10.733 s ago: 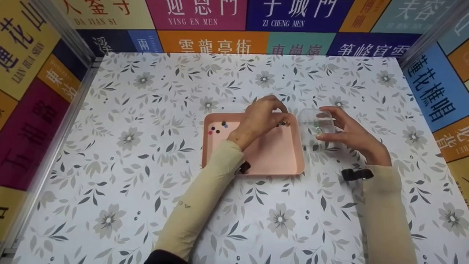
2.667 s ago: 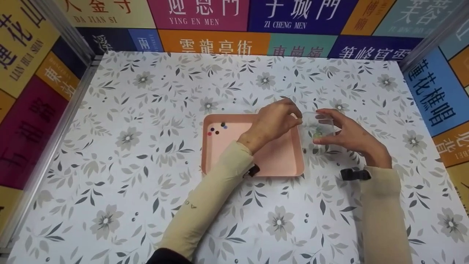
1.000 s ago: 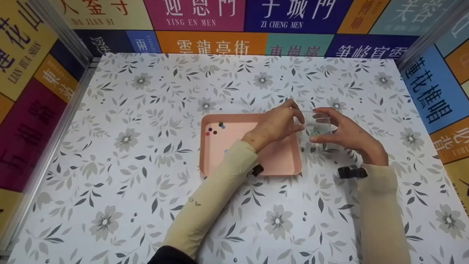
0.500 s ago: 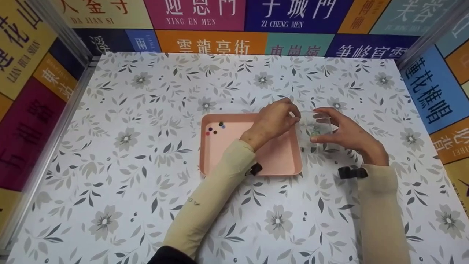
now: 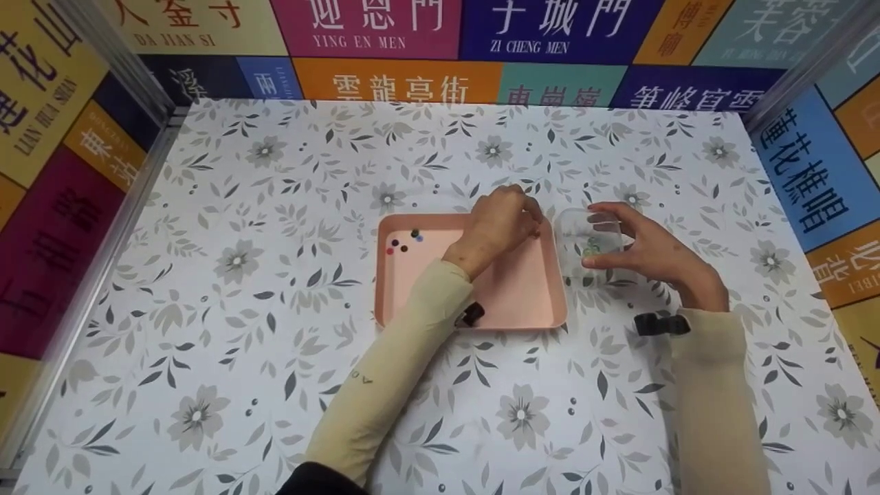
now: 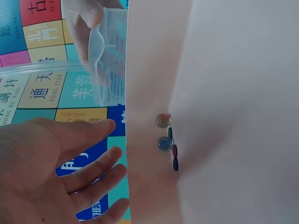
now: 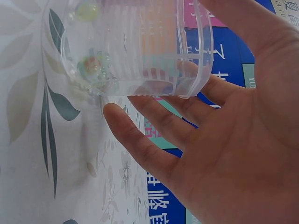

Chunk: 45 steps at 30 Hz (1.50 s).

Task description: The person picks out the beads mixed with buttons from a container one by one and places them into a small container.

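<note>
My left hand (image 5: pixel 498 223) hovers over the far right part of a pink tray (image 5: pixel 509 302). In the left wrist view its fingers are loosely bent with nothing between them. Beyond the fingertips, on the tray floor by the wall, lie a clear orange-tinged marble (image 6: pixel 163 120), a blue marble (image 6: pixel 164 143) and several small coloured discs (image 6: pixel 175 150); the hand hides these in the head view. My right hand (image 5: pixel 653 244) grips a clear plastic box (image 5: pixel 574 237), tipped on its side with its mouth towards the tray. Glass marbles (image 7: pixel 93 65) sit inside it.
Several small dark, red and blue pieces (image 5: pixel 403 248) lie in the tray's far left corner. The table wears a white floral cover (image 5: pixel 275 385). Printed panels (image 5: pixel 399 79) stand along the back and both sides.
Half a second ago my left hand was at the box's mouth; now it has moved left, over the tray. My right hand and the box have stayed in place.
</note>
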Each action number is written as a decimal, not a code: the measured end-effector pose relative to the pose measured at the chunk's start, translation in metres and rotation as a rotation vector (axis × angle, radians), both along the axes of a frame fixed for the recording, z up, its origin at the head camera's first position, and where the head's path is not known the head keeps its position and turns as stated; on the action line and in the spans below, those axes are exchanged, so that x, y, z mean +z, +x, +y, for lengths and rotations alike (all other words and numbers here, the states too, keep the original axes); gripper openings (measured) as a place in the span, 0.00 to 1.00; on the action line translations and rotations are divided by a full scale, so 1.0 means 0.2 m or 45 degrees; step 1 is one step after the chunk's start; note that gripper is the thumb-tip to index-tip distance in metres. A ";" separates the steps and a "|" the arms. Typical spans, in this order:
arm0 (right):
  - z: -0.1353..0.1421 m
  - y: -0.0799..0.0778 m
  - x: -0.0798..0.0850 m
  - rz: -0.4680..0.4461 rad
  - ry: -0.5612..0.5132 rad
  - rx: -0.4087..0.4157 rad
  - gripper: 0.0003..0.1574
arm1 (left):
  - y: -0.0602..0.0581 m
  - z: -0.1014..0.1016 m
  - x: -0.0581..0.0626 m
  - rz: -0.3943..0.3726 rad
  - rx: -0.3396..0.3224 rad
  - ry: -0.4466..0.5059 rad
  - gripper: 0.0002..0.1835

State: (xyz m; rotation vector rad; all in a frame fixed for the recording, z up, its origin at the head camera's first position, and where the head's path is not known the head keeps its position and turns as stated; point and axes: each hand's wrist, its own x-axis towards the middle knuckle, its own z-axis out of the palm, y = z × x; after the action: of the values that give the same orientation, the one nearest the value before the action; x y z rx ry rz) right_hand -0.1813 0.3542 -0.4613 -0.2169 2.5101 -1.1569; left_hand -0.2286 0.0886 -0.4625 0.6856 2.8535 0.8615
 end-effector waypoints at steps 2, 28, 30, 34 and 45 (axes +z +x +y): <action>0.00 0.00 0.00 0.006 -0.004 -0.002 0.58 | -0.01 0.00 -0.01 -0.028 0.000 -0.010 0.09; -0.01 -0.01 0.01 0.017 -0.009 -0.003 0.58 | -0.03 -0.04 -0.09 -0.118 0.039 -0.123 0.15; -0.01 -0.01 0.00 0.017 -0.007 -0.004 0.58 | -0.03 -0.04 -0.09 -0.126 0.041 -0.111 0.14; -0.01 -0.02 0.00 0.010 -0.008 -0.001 0.58 | -0.03 -0.04 -0.10 -0.114 0.048 -0.121 0.13; 0.01 -0.01 -0.02 0.016 -0.044 0.022 0.60 | -0.03 -0.03 -0.14 -0.061 0.045 -0.155 0.10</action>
State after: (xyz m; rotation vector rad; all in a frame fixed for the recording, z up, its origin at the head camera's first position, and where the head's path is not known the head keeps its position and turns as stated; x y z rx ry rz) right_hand -0.1840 0.3563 -0.4657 -0.2546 2.4956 -1.1964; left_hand -0.2352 0.0836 -0.4897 0.5940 2.8550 0.6913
